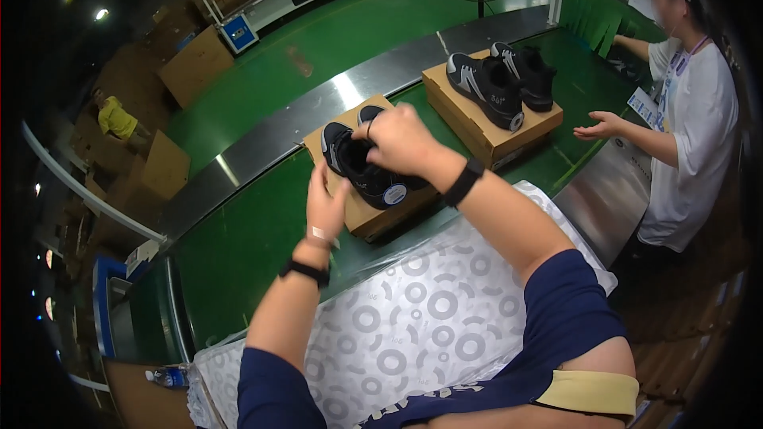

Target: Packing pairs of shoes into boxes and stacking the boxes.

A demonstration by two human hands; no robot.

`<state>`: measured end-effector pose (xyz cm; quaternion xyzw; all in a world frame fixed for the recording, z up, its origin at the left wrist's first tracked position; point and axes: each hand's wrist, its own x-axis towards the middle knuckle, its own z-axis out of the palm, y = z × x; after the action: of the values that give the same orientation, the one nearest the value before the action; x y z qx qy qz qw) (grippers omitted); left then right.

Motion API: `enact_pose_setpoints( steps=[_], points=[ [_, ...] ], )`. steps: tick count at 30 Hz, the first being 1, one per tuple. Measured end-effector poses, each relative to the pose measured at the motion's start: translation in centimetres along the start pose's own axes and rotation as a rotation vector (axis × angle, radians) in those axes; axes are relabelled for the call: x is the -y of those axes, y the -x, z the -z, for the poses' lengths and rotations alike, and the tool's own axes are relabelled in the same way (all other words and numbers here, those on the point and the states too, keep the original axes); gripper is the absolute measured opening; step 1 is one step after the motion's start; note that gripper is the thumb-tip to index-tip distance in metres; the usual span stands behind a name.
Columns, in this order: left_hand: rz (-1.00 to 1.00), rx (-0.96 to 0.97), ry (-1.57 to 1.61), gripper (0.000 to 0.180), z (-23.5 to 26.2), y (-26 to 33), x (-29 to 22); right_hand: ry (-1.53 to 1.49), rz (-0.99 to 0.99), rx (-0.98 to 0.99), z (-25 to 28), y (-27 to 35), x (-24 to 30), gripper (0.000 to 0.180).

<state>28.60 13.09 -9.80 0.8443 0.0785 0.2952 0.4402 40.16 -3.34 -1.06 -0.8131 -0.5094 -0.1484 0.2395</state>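
A pair of black sneakers point(368, 183) with grey toes stands on a brown shoebox point(367, 221) in front of me. The nearer shoe has a round white and blue sticker on its heel; my right hand partly covers the other one. My right hand point(401, 141) is over the shoe's opening, fingers curled together in a pinch. What they hold, if anything, cannot be made out. Beside the shoe's left side is my left hand point(324, 202), its fingers stretched and its thumb apart. Both wrists wear black bands.
A second shoebox point(485, 131) with black and grey sneakers point(485, 87) sits to the right on the green conveyor belt point(246, 262). Patterned wrapping paper point(429, 302) lies before me. A co-worker point(687, 103) stands at the right, hands over the belt. A metal rail point(350, 95) edges the far side.
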Motion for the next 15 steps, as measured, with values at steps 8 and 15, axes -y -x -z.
enact_pose_setpoints(
  steps=[8,15],
  points=[
    [-0.021,0.011,-0.770,0.054,7.0,15.9,-8.6,-0.229,-0.023,0.218,1.2,0.2,9.0,0.033],
    [0.606,-0.349,1.243,0.044,10.8,24.8,-15.4,-0.935,-0.001,0.225,3.8,7.4,21.7,0.054]
  ],
)
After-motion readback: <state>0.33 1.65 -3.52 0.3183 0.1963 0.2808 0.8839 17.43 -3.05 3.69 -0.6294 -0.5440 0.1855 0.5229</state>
